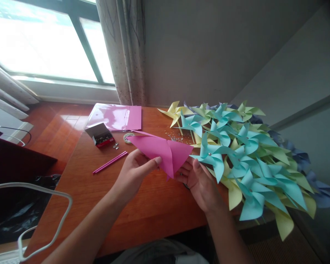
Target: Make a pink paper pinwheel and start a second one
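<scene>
Between my hands, above the table, is a sheet of pink paper point(165, 152) with creases and pointed corners. My left hand point(136, 170) pinches it from the left, thumb on top and fingers beneath. On the other side my right hand point(196, 179) has its fingers under the paper's lower right edge, thumb raised and partly apart from it. Something dark and curved, mostly hidden, lies on the table beneath my right hand. Just right of that hand is a turquoise paper pinwheel point(210, 154).
Many turquoise, yellow and blue pinwheels point(247, 146) cover the table's right side. On the left lie pink sticks point(110, 162), an open small box of metal pins point(100, 135), a tape roll point(128, 137) and pink sheets in a clear sleeve point(115, 116). A white cable point(68, 205) loops at lower left.
</scene>
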A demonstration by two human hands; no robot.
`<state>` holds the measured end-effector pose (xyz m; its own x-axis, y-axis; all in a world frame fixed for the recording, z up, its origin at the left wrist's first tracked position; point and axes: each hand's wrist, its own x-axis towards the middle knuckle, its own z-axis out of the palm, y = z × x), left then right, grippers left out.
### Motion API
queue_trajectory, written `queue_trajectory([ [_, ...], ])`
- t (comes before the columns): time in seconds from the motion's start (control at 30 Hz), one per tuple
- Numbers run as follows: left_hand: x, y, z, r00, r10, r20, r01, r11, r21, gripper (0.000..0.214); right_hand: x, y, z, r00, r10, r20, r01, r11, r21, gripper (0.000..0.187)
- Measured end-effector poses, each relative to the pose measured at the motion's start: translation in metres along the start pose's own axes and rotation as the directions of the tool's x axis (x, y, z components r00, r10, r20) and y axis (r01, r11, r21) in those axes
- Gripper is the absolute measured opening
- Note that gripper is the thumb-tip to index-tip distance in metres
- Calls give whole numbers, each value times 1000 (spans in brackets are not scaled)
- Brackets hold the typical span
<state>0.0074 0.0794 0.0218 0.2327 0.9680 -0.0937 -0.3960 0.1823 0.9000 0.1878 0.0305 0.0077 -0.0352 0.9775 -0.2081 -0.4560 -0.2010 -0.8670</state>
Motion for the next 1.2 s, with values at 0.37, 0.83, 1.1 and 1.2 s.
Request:
queue_trajectory([
  [0.37,-31,-17,-13,987,-123,102,97,968,229,17,13,7,8,971,-39,-238,82,981,175,22],
  [0.83,-73,11,-30,928,-307,210,32,629,777,25,11,11,-3,962,-35,-271,89,978,189,21],
  [1.1,-31,20,-22,996,-41,83,-5,868,496,23,5,26,3,970,-78,-229,98,992,79,21],
  [1.2,-12,18,-21,998,5,58,-35,848,529,31,2,32,1,977,-81,-195,93,994,55,17],
])
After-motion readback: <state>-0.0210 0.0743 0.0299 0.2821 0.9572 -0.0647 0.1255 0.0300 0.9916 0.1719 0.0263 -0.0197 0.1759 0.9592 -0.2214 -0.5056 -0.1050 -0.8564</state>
